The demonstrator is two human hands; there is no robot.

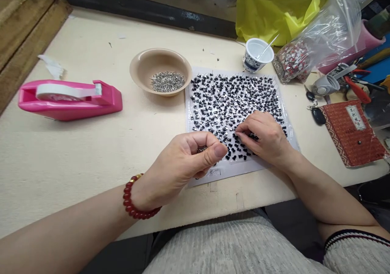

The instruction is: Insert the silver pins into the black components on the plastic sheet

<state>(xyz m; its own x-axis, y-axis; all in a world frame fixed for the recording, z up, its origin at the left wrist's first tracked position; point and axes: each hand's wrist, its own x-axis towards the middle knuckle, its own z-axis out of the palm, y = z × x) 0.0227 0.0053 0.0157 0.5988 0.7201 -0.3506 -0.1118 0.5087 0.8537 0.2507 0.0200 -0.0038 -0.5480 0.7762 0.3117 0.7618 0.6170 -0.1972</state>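
Note:
Small black pieces, many with thin metal pins standing up from them, cover a white sheet (210, 178) in dense rows. My left hand (190, 154) is closed above the sheet's lower left part, thumb pressed along the curled forefinger. Tiny speckled bits show in the gap of its fingers, too small to name. Over the lower right of the sheet, my right hand (265, 138) pinches thumb and forefinger together among the black pieces (236, 149); whatever lies between the fingertips is hidden. A beige bowl (141, 69) behind my left hand holds a heap of small metal pins (168, 82).
A pink tape dispenser (106, 99) stands at the left. Behind the sheet are a patterned white cup (252, 59) with a thin stick, a yellow bag (265, 12) and a clear bag of small pieces (294, 59). A red pouch (355, 134) lies right, near tools.

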